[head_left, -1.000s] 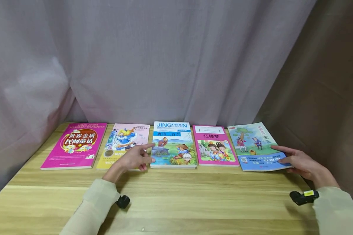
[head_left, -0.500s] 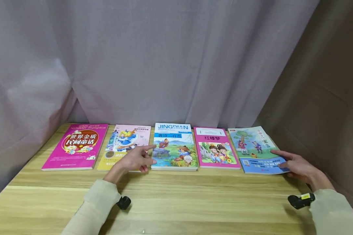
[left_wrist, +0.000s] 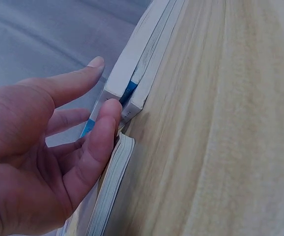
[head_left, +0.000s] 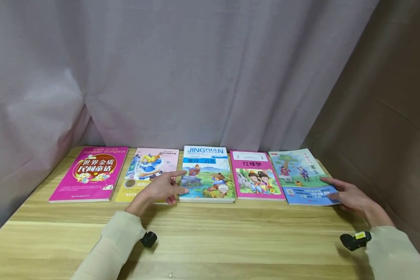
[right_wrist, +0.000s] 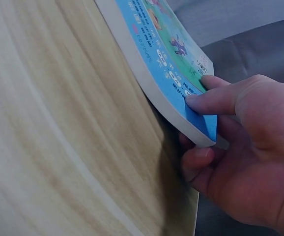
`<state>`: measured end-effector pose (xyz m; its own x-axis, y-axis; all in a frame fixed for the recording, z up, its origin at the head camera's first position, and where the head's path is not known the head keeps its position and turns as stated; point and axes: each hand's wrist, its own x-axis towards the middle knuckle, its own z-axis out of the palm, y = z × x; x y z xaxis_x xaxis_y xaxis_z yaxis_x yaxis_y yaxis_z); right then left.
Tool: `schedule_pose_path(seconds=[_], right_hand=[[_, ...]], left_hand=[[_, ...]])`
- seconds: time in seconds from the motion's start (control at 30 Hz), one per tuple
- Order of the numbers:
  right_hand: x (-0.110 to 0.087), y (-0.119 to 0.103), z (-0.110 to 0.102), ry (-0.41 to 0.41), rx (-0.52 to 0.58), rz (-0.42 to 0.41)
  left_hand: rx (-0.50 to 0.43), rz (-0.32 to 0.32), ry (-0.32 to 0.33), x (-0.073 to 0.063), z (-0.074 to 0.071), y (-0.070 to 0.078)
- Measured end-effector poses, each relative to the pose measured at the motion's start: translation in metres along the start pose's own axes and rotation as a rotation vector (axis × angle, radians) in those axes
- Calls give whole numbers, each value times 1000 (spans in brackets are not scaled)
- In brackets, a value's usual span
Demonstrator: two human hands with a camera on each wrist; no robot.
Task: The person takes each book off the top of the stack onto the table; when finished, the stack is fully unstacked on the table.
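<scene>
Near the middle of the row, my left hand (head_left: 162, 188) has its index finger and thumb tip at the left edge of a blue-and-green book titled JINGDIAN (head_left: 206, 177), while its palm partly covers a pink-and-yellow book (head_left: 150, 165). In the left wrist view the fingers (left_wrist: 102, 132) are loosely bent beside the JINGDIAN book's corner, with nothing pinched. My right hand (head_left: 350, 196) grips the right edge of a green-and-blue book (head_left: 301, 175). The right wrist view shows the thumb on its cover (right_wrist: 156, 73) and fingers under its corner, which is bent up off the table.
A magenta book (head_left: 91, 175) lies at the far left. Between the JINGDIAN book and the green-and-blue one lies a pink book (head_left: 255, 175). All are on a wooden table (head_left: 231, 241), with a grey curtain (head_left: 196, 77) behind and a brown cloth at right.
My right hand has moved slightly left, and the green-and-blue book has shifted a little left toward the pink book. My left hand has stayed nearly in place.
</scene>
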<state>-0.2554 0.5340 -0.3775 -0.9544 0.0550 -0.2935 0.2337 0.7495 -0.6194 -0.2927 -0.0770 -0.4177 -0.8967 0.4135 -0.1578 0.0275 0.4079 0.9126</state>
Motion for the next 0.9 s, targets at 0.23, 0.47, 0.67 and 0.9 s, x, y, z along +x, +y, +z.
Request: schedule_pose_path(seconds=[0.23,0.47,0.67,0.9], right_hand=[[4,-2,5,63,-69,-24],[6,-6,7,163,-201,-15],[3,-13,12,246,-171,-7],[1,-29,22,378,-93,-76]], left_hand=[[30,-19,33,1,1,2],[59,-51,50,3,2,6],[83,-67,61,5,5,8],[73,-86,65,8,7,9]])
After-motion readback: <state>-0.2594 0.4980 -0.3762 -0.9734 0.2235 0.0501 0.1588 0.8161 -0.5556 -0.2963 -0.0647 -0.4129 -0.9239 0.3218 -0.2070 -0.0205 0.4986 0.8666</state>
